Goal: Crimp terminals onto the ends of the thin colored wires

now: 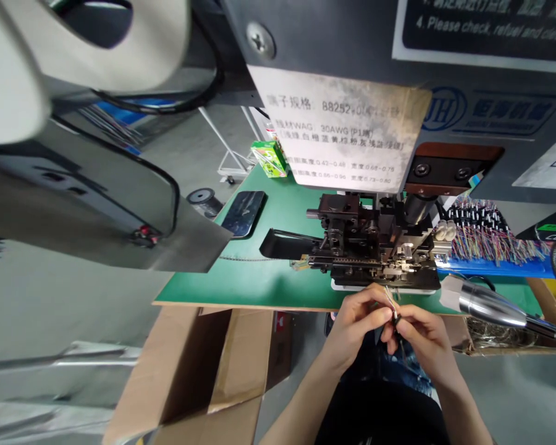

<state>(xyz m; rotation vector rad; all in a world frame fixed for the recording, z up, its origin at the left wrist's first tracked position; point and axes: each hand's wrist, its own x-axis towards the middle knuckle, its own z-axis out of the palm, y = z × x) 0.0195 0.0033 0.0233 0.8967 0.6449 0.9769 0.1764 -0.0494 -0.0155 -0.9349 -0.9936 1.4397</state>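
Note:
Close together in front of the green table's front edge, my two hands hold a small cable with thin wires (391, 300) fanned at its upper end. My left hand (362, 316) pinches the light-coloured wires between thumb and fingers. Just to the right, my right hand (419, 330) grips the dark part of the cable, which hangs down below the fingers. Right behind my hands stands the black and metal crimping mechanism (375, 241) of the machine; neither hand visibly touches it.
On the green table (241, 284) lie a phone (243, 213) and a green box (269, 159). Bundled coloured wires (486, 235) fill a blue tray at the right. A shiny metal nozzle (493, 304) juts in beside my right hand. Cardboard boxes (243, 352) stand below the table.

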